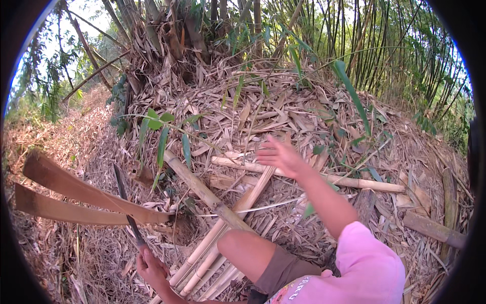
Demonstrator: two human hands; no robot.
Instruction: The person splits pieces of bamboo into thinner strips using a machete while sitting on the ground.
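Observation:
My left hand (152, 267) at the lower left is closed round the handle of a machete (135, 230). Its dark narrow blade points up and away. It crosses a long brown piece, which looks like wood or bamboo, split into an upper half (76, 184) and a lower half (71, 211). The halves stand apart at the left and come together near the ground; the upper one hides part of the blade. My right hand (281, 157) is raised in the middle, fingers stretched and apart, holding nothing, over a pale bamboo pole (354, 183).
A thicker bamboo length (202, 190) lies slantwise ahead of my bent knee (248, 251). Several pale split bamboo strips (202, 261) run beside that leg. Dry leaves cover the ground, rising to a bamboo clump (187, 40). A leafy green twig (162, 119) hangs across the front.

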